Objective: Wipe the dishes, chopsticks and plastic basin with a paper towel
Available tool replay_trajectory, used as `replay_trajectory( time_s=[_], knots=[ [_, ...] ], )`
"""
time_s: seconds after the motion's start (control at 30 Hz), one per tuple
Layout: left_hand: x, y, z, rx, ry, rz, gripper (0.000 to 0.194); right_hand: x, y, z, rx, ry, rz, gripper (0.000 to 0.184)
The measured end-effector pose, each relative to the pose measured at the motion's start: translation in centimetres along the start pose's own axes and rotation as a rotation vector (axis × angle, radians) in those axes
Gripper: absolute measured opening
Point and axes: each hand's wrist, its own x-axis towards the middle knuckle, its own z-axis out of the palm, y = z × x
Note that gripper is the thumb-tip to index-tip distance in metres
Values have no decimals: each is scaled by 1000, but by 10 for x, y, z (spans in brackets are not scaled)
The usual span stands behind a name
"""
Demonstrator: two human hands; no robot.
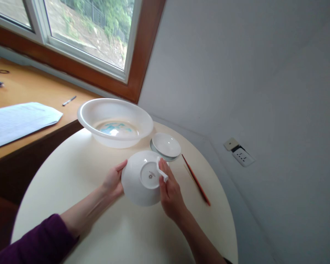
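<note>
Over the round table, my left hand (114, 180) grips the left rim of a white bowl (136, 183), its thumb on the outside and the other fingers hidden behind it. The bowl is tilted so its underside, with a foot ring and a small printed mark, faces me. My right hand (170, 192) is closed on a folded white tissue (161, 169) and presses it to the bowl's right side by the foot ring. Just beyond the bowl, a small white dish (167, 143) rests on another dish or plate. To the right lie reddish-brown chopsticks (196, 180).
A translucent plastic basin (115, 137) with blue marks inside stands at the back of the round white table (71, 172). A wooden desk (41, 86) on the left carries papers (19, 119), a pen (69, 101) and scissors (2, 71). A wall with a socket (243, 156) is at right.
</note>
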Motion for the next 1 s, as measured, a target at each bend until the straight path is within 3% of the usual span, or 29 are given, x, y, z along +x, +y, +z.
replay_trajectory(
  time_s=[0.1, 0.2, 0.3, 0.37, 0.47, 0.73, 1.0],
  knots=[
    [1, 3, -1, -31, -6, 22, 48, -26, -5, 12, -36, 90, -51, 54],
    [2, 7, -1, -58, -2, 23, 49, -41, -16, 22, -162, 78, -210, 58],
    [1, 7, -1, -75, -12, -16, 51, -40, -30, 27, -272, 39, -364, 58],
    [0, 6, 0, -81, -26, -48, 52, -31, -38, 29, -292, 54, -389, 55],
    [-1, 4, 0, -89, -33, -83, 53, -14, -46, 30, -310, 56, -350, 49],
    [1, 1, 1, -111, -20, -54, 52, 11, -42, 25, -381, -153, -217, 48],
    [1, 0, 1, -70, -38, -34, 50, 18, -25, 10, -415, -131, -52, 44]
  ],
)
